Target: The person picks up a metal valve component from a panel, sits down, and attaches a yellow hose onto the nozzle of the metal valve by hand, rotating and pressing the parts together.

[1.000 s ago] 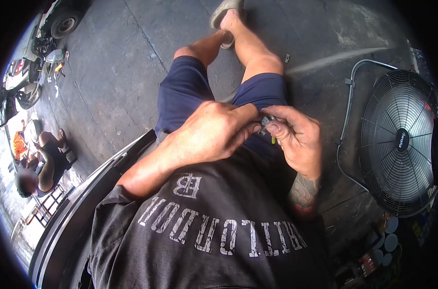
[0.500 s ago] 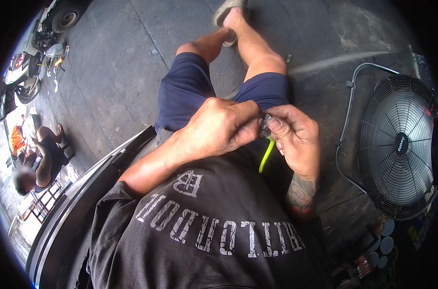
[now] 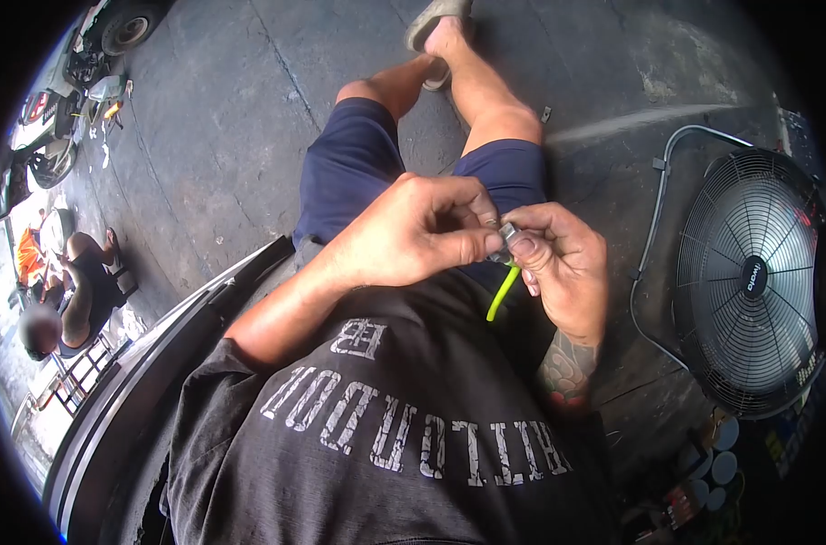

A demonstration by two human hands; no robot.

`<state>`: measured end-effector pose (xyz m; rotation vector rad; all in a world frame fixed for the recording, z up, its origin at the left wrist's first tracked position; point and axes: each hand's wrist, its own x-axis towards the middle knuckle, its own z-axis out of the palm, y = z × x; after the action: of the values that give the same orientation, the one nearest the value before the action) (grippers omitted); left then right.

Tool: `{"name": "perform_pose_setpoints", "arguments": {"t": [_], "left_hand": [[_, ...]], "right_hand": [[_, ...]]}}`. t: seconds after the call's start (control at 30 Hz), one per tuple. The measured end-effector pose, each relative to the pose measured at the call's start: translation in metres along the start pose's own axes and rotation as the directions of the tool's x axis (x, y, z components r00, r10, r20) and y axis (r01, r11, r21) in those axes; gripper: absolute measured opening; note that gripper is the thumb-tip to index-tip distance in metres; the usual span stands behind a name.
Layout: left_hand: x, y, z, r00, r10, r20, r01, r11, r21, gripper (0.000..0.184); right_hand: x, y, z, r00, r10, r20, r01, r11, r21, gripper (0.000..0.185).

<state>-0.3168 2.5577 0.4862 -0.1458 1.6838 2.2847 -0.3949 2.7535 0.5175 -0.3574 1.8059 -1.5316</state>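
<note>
A small grey, metallic-looking piece (image 3: pixel 508 232) sits between my two hands above my lap; its exact kind is too small to make out. My left hand (image 3: pixel 422 227) pinches the near side of it with thumb and fingertips. On the other side, my right hand (image 3: pixel 558 263) grips the same piece between thumb and curled forefinger. A short neon-green tube or thick wire (image 3: pixel 503 293) hangs from beside the piece, under my right thumb, its lower end loose over my dark shirt (image 3: pixel 404 400). Where the green length joins the piece is hidden by my fingers.
A large round floor fan (image 3: pixel 753 277) stands at the right in a tubular frame. To the left, another person (image 3: pixel 90 282) sits low near a metal rack. Motorcycle parts (image 3: pixel 54 136) and a wheel (image 3: pixel 129 32) are at upper left. Several cans (image 3: pixel 724 465) stand at lower right.
My left thumb has come forward onto the piece, and its fingers have lifted and opened slightly, showing more of the grey metal. My right hand keeps nearly the same place.
</note>
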Motion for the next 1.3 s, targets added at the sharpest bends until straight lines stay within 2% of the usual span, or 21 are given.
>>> {"name": "perform_pose_setpoints", "arguments": {"t": [0.03, 0.13, 0.17, 0.23, 0.33, 0.37, 0.47, 0.57, 0.7, 0.83, 0.93, 1.03, 1.1, 1.13, 1.2, 1.23, 1.27, 1.3], "left_hand": [[0.000, 0.003, -0.001, 0.999, -0.030, 0.026, 0.029, 0.998, 0.062, 0.016], [0.007, -0.004, -0.015, 0.978, -0.055, 0.201, 0.068, 0.996, -0.056, 0.014], [0.007, -0.002, -0.017, 0.968, -0.117, 0.222, 0.131, 0.990, -0.050, 0.014], [0.009, 0.001, -0.018, 0.955, -0.173, 0.241, 0.190, 0.980, -0.049, 0.013], [0.010, 0.003, -0.017, 0.948, -0.237, 0.210, 0.242, 0.970, 0.002, 0.009], [0.010, 0.004, -0.016, 0.949, -0.253, 0.191, 0.252, 0.967, 0.026, 0.008], [0.008, 0.000, -0.012, 0.970, -0.192, 0.152, 0.179, 0.979, 0.094, 0.005], [0.004, 0.004, -0.008, 0.993, -0.032, 0.110, -0.013, 0.921, 0.389, 0.006], [0.001, -0.003, -0.001, 0.976, 0.206, 0.076, -0.215, 0.831, 0.513, 0.007], [-0.001, 0.000, 0.003, 0.964, 0.249, 0.098, -0.259, 0.775, 0.576, 0.006], [-0.001, -0.001, 0.006, 0.954, 0.286, 0.086, -0.281, 0.761, 0.585, 0.007], [0.000, -0.003, 0.008, 0.948, 0.313, 0.060, -0.287, 0.755, 0.589, 0.007], [0.001, -0.004, 0.007, 0.943, 0.330, 0.045, -0.289, 0.742, 0.606, 0.007], [0.002, -0.005, 0.006, 0.941, 0.338, 0.031, -0.293, 0.763, 0.577, 0.006], [0.004, -0.006, 0.003, 0.936, 0.353, 0.005, -0.305, 0.801, 0.516, 0.006], [0.003, -0.002, 0.003, 0.982, 0.183, -0.046, -0.160, 0.938, 0.309, 0.010], [0.003, -0.005, 0.002, 0.995, 0.069, -0.074, -0.066, 0.997, 0.035, 0.016], [0.004, -0.007, -0.001, 0.998, 0.016, -0.065, -0.020, 0.997, -0.076, 0.020]], "right_hand": [[0.000, 0.001, 0.000, 1.000, 0.002, 0.005, -0.002, 0.999, -0.042, 0.018], [0.001, 0.001, 0.003, 0.998, -0.012, 0.054, 0.018, 0.992, -0.126, 0.019], [0.001, 0.003, 0.004, 0.997, -0.047, 0.063, 0.055, 0.991, -0.125, 0.020], [0.003, 0.010, 0.005, 0.989, -0.118, 0.084, 0.127, 0.984, -0.123, 0.021], [0.003, 0.003, 0.006, 0.987, -0.132, 0.091, 0.152, 0.952, -0.265, 0.022], [0.004, 0.001, 0.007, 0.988, -0.126, 0.086, 0.145, 0.954, -0.262, 0.022], [0.003, -0.001, 0.009, 0.990, -0.113, 0.086, 0.133, 0.948, -0.288, 0.022], [0.003, 0.004, 0.005, 0.990, -0.112, 0.091, 0.136, 0.932, -0.336, 0.022], [0.002, 0.011, 0.001, 0.991, -0.116, 0.071, 0.132, 0.951, -0.280, 0.021], [-0.001, 0.010, -0.003, 0.999, -0.023, 0.049, 0.032, 0.982, -0.185, 0.021], [-0.002, 0.015, -0.004, 0.999, -0.030, 0.019, 0.033, 0.989, -0.143, 0.021], [-0.002, 0.014, -0.005, 0.998, -0.054, 0.018, 0.057, 0.984, -0.171, 0.021], [-0.001, 0.017, -0.006, 0.986, -0.156, 0.061, 0.165, 0.961, -0.223, 0.021], [-0.001, 0.018, -0.006, 0.975, -0.205, 0.083, 0.219, 0.944, -0.247, 0.021], [-0.003, 0.014, -0.007, 0.991, -0.124, 0.059, 0.129, 0.987, -0.098, 0.022], [-0.004, 0.011, -0.007, 0.995, -0.084, 0.051, 0.085, 0.996, -0.022, 0.023], [-0.004, 0.008, -0.008, 0.995, -0.085, 0.053, 0.084, 0.996, 0.018, 0.022], [-0.003, 0.005, -0.009, 0.994, -0.091, 0.054, 0.088, 0.994, 0.058, 0.022]]}}
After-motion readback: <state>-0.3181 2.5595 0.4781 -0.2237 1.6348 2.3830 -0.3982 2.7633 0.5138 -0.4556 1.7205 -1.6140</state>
